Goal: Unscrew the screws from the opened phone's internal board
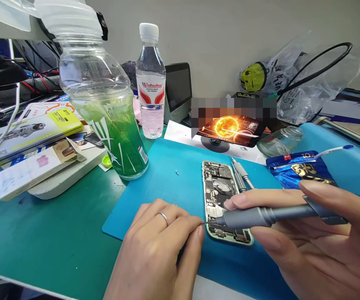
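Note:
My right hand (311, 237) grips a grey precision screwdriver (270, 214) with a knurled barrel, held almost level and pointing left. Its thin tip meets the pinched thumb and forefinger of my left hand (164, 246), which wears a ring; whatever lies in that pinch is too small or hidden to tell. Under the screwdriver, an opened smartphone (213, 196) with a pale green frame lies on the blue mat (167, 183), its inner parts bare. More precision screwdrivers (241, 173) rest along the phone's right edge. A tiny screw-like piece (177, 172) sits on the mat.
A green-sleeved bottle (117, 133) and a water bottle (150, 91) stand behind the mat. Boxes (39, 162) are stacked at left. A propped lit phone screen (230, 131), glass jar (281, 141), blue pouch (298, 168) and small brush (330, 151) lie at back right.

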The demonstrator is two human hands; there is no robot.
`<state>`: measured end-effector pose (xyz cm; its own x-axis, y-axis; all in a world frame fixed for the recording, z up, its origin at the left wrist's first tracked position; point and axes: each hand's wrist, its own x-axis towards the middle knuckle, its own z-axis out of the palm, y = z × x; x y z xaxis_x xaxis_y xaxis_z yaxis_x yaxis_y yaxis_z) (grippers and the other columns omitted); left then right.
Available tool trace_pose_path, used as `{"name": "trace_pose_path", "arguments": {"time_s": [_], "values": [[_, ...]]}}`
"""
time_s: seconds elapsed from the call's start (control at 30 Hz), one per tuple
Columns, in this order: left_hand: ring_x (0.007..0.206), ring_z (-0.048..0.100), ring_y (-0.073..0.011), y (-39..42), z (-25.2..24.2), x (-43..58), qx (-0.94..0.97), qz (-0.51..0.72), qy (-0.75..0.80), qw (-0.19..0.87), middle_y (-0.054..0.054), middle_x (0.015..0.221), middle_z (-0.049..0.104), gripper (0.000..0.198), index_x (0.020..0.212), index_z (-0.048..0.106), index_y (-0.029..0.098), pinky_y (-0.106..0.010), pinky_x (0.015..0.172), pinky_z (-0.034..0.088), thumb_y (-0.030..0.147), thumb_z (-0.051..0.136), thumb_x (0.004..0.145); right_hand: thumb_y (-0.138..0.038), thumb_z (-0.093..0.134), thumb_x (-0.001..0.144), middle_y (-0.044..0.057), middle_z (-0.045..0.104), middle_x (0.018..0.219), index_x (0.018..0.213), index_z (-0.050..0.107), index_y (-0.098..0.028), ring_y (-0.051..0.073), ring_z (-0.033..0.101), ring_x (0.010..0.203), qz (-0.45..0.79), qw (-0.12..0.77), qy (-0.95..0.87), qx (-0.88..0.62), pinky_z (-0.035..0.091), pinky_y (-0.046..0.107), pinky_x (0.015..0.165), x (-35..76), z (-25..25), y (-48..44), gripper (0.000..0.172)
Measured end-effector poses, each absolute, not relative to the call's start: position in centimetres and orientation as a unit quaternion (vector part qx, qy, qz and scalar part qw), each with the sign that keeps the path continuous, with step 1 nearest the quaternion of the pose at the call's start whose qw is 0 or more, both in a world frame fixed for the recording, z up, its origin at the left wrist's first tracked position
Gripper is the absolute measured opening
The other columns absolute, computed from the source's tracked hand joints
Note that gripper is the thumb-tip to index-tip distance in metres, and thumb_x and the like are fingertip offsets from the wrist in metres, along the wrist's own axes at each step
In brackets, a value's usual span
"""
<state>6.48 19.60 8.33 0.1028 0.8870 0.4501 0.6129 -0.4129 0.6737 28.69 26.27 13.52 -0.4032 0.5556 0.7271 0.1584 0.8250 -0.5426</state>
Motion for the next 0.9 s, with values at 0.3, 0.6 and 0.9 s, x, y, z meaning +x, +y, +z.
{"name": "trace_pose_path", "arguments": {"time_s": [0.3,0.6,0.9], "values": [[0.095,0.068,-0.0146,19.5,8.3,6.5,0.725,0.43,0.514,0.159,0.01,0.104,0.078,0.025,0.12,0.072,0.03,-0.037,0.088,0.048,0.011,0.057,0.115,0.01,0.083,0.086,0.0,0.092,0.119,0.16,0.069,-0.043,0.027,0.094,0.089,0.215,0.48,-0.816,-0.239,0.081,0.033,0.073,29.3,13.1,25.9,0.093],[0.092,0.069,-0.0163,19.6,8.2,6.5,0.723,0.443,0.503,0.167,0.005,0.102,0.079,0.026,0.115,0.073,0.027,-0.039,0.084,0.049,0.009,0.055,0.114,-0.04,0.106,0.082,0.008,0.086,0.135,0.147,0.073,-0.044,0.04,0.09,0.114,0.188,0.524,-0.785,-0.271,0.082,0.049,0.086,27.1,13.2,25.6,0.074],[0.091,0.067,-0.0162,19.6,8.0,6.6,0.725,0.446,0.496,0.167,0.006,0.104,0.079,0.027,0.116,0.072,0.028,-0.039,0.083,0.048,0.008,0.055,0.114,-0.035,0.085,0.105,0.001,0.089,0.115,0.162,0.064,-0.05,0.024,0.092,0.088,0.204,0.509,-0.787,-0.284,0.081,0.038,0.089,29.0,11.2,25.5,0.063]]}}
